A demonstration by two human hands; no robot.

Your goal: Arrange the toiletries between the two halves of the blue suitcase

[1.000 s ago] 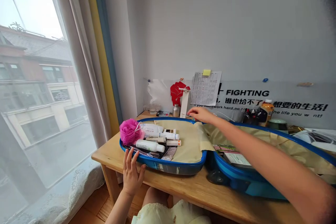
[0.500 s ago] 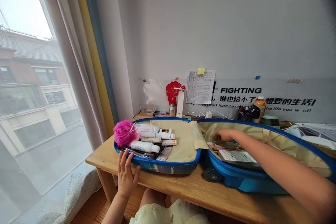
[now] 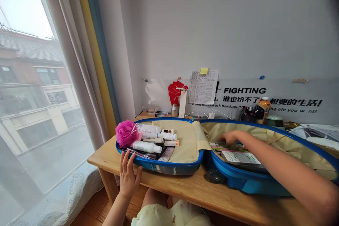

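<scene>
An open blue suitcase point(image 3: 161, 164) with beige lining lies on the wooden table. My left hand point(image 3: 129, 176) is open, fingers spread, its fingertips at the front rim of the left half. Near it in that half are a pink bath puff point(image 3: 126, 133), a white bottle point(image 3: 146, 147), a white tube point(image 3: 148, 131), a capped white tube point(image 3: 168, 136) and small boxes. My right hand point(image 3: 234, 136) reaches down into the right half, fingers curled among flat packages. Its fingertips are hidden, and what they grip cannot be made out. A grey-and-white box point(image 3: 241, 157) lies just in front of it.
Behind the suitcase stand a small metallic bottle point(image 3: 174, 110), a white upright stand point(image 3: 182, 103), a white charger point(image 3: 211, 115), an orange drink bottle point(image 3: 263, 109) and a green-lidded jar point(image 3: 274, 120). A printed sheet point(image 3: 203, 87) hangs on the wall. A curtained window is at left.
My right hand has shifted slightly to the right within the suitcase's right half. My left hand stays at the rim. The view has moved a little.
</scene>
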